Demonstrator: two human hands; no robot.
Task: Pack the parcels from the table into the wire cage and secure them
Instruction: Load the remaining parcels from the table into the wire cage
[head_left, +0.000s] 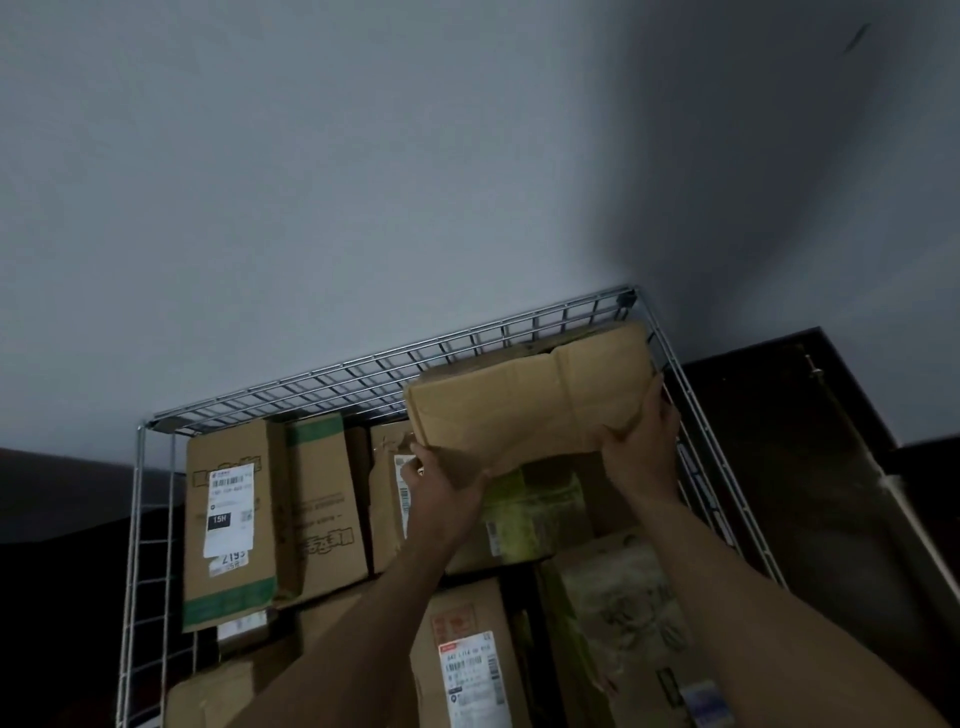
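I hold a plain brown cardboard parcel (524, 400) over the far right corner of the wire cage (332, 376). My left hand (441, 483) grips its near left corner from below. My right hand (644, 447) grips its right end, fingers curled over the edge. The parcel is tilted and hangs above the other parcels, near the cage's back and right walls. Beneath it lies a parcel with yellow-green tape (535, 514).
Several cardboard parcels fill the cage: a tall one with a white label and green tape (228, 525) at the left, one with a red-topped label (467, 670) in front, a printed one (623, 613) at the right. A grey wall (363, 182) stands behind; dark furniture (810, 441) to the right.
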